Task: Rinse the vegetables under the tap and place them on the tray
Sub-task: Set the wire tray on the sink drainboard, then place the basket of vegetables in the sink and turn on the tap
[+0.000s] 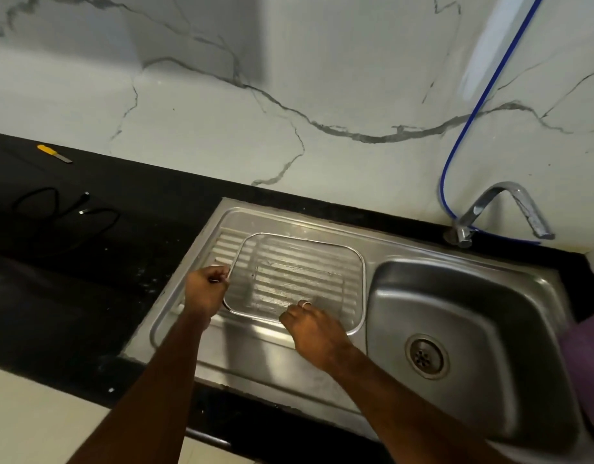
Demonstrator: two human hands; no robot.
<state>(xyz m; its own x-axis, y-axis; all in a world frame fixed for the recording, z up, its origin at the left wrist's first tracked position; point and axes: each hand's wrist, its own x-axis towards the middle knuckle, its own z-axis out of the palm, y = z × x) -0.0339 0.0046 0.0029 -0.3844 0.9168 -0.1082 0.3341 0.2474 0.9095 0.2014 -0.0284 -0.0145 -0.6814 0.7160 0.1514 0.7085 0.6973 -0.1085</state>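
A clear rectangular tray (322, 244) with a pale rim lies flat on the ribbed steel drainboard (248, 356) left of the sink bowl (463, 316). My left hand (207, 289) pinches the tray's left rim. At the tray's near rim my right hand (314, 326), with a ring on one finger, curls its fingers over the edge. The chrome tap (505, 204) stands at the back right with its spout over the bowl; no water shows. No vegetables are in view.
Black countertop (88, 262) stretches to the left, with a yellow-handled knife (54, 153) near the wall and a black cable (68, 212). A blue hose (470, 118) runs down the marble wall to the tap. Something purple (587, 353) shows at the right edge.
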